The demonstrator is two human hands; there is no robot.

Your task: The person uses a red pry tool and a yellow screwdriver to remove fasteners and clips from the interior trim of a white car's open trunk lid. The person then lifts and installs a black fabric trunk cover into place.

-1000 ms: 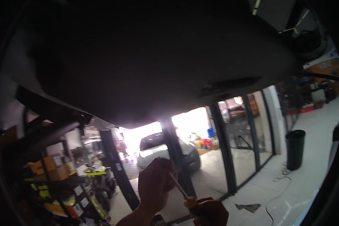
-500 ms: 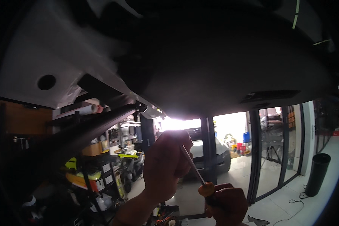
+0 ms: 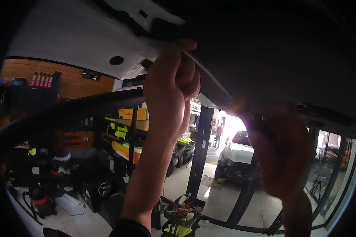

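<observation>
A screwdriver with a long thin metal shaft (image 3: pixel 209 74) and a yellow-topped handle (image 3: pixel 238 104) slants between my hands, beneath the dark overhead panel (image 3: pixel 265 63). My right hand (image 3: pixel 283 150), dark and partly blurred, is closed round the handle at the lower right end. My left hand (image 3: pixel 172 75) is raised, its fingers curled in at the shaft's upper end by the edge where the dark panel meets the white vehicle panel (image 3: pixel 79 39). The screwdriver's tip is hidden at my left fingers.
A dark strut (image 3: pixel 71 104) crosses at left, before cluttered shelves. A tool cart (image 3: pixel 184 209) stands low in the middle. Behind are a parked scooter (image 3: pixel 186 154), glass doors with dark frames (image 3: pixel 203 154) and a white car (image 3: pixel 237 154). A red-and-black vacuum (image 3: pixel 41 201) stands lower left.
Both hands and the screwdriver have risen in view, up against the overhead panel's edge. The view has swung, bringing more of the left-hand shelves and the tool cart into sight.
</observation>
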